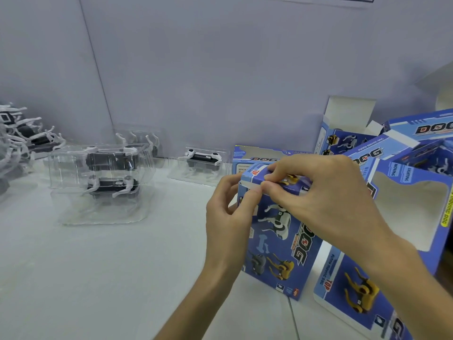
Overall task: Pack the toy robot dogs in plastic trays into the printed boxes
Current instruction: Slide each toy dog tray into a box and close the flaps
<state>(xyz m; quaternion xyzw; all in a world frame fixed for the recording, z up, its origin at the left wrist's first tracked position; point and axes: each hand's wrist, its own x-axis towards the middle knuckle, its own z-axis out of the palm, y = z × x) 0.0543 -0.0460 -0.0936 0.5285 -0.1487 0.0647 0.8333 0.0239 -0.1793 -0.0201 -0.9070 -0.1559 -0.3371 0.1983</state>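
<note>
Blue printed box (277, 244) standing, top flap (255, 174) nearly closed — 2 trayed dogs (105, 177) stacked, left

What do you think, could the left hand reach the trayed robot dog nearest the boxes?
Probably yes: the left hand grips the printed box, but bare table leads to the trayed robot dog.

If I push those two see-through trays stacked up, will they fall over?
Probably wobbly: the top tray only sits on the bottom tray, so it may slide off. The thin clear plastic likely bends and feels light.
</note>
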